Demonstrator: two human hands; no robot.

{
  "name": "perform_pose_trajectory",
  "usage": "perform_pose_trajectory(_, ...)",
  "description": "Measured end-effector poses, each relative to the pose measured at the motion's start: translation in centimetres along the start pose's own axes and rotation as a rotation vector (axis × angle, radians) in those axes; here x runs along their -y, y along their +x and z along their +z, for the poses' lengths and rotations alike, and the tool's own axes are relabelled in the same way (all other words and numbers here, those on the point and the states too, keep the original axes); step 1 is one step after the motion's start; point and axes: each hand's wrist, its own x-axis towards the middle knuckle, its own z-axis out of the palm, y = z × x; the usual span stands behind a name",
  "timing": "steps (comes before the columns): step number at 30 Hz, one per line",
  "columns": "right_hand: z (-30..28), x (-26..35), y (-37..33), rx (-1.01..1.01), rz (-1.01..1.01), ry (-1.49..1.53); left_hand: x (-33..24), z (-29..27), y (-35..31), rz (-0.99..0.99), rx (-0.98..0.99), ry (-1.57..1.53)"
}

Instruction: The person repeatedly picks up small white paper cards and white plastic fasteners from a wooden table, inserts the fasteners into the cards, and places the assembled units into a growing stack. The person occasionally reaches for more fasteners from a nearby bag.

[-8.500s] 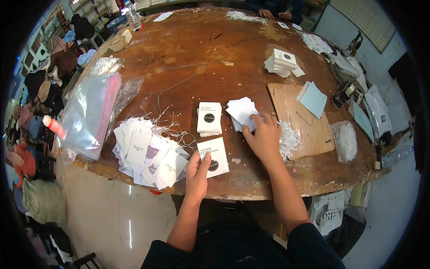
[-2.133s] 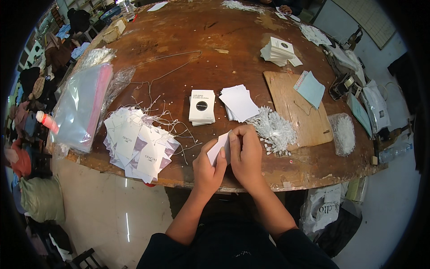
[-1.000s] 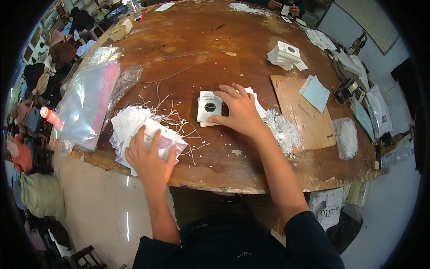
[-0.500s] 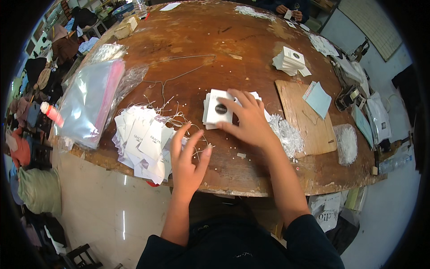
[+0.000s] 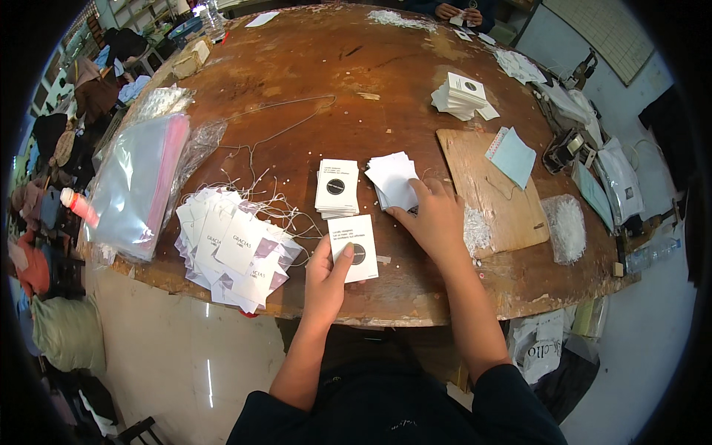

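My left hand (image 5: 325,283) grips a white hang tag card (image 5: 362,233) with a black circle, its thumb across the face. Just beyond it lies a neat stack of the same printed cards (image 5: 336,176). To the right of that sits a fanned stack of white cards (image 5: 391,176), blank side up. My right hand (image 5: 434,222) is closed at this stack's right edge, with thumb and forefinger on a card. Left of my left hand spreads a heap of strung hang tags (image 5: 237,241), their white strings trailing toward the middle.
White strings (image 5: 477,228) lie beside a wooden board (image 5: 475,178) bearing a light blue paper (image 5: 513,159). Clear plastic bags (image 5: 137,178) cover the table's left side. Another card stack (image 5: 466,90) stands farther right. A person's hands (image 5: 458,13) handle cards at the far edge.
My left hand, empty before, has moved right and now holds a printed card. My right hand has shifted from the printed stack to the blank-side stack, which is now uncovered.
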Motion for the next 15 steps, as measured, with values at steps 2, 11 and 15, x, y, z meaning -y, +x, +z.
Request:
perform_pose_trajectory(2, 0.4, -0.06, -0.29, -0.008, -0.009, 0.009, 0.37, 0.12, -0.04, -0.002, -0.02, 0.018)
perform_pose_trajectory(11, 0.69, -0.13, -0.48, -0.042, -0.038, 0.099, 0.64, 0.0, -0.25, 0.012, -0.028, -0.006)
perform_pose_trajectory(15, 1.12, -0.16, -0.62, -0.069, -0.027, 0.07, 0.76, 0.12, -0.31, 0.013, -0.022, 0.014)
